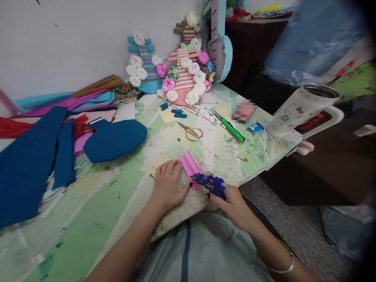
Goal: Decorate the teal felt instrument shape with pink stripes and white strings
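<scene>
A folded strip of pink crepe paper [189,163] lies on the table near its front edge. My left hand [168,184] holds it at its left side, with the fingers at the far end and the thumb at the near end. In my right hand [236,207] is a blue hot glue gun [216,186], gripped by its handle. Its nozzle points left and is at the near end of the pink strip; I cannot tell whether it touches. Gold-handled scissors [194,134] lie just beyond the strip.
A green utility knife [233,130], thin sticks and small blue rolls [180,115] lie farther back. At left are a dark blue paper-covered oval shape [116,141] and coloured paper. Flower-decorated guitar shapes [185,74] lean on the wall. A white tumbler [289,113] stands on the right edge.
</scene>
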A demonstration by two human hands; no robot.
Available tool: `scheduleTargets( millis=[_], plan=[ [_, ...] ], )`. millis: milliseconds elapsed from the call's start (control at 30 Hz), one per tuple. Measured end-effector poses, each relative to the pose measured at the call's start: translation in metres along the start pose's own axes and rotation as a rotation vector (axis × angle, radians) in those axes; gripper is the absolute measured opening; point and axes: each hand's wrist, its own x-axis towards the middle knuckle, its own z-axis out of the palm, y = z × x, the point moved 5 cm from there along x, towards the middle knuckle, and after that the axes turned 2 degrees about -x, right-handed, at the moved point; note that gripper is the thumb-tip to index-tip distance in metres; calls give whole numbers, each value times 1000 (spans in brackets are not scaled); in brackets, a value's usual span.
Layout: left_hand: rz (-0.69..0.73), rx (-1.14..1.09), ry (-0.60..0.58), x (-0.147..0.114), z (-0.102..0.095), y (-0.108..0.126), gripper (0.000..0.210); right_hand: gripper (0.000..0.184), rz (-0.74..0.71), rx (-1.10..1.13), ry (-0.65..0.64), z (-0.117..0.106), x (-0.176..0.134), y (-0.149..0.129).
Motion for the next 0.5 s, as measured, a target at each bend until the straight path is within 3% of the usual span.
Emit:
scheduleTargets(
  millis=[233, 500],
  plan=[
    [-1, -11, -1, 0, 0, 1, 57, 20, 7, 53, -18, 3, 7, 3],
    [-4, -13, -4, 0, 1, 0, 57, 21, 44, 117, -46, -3, -12, 8]
  ],
)
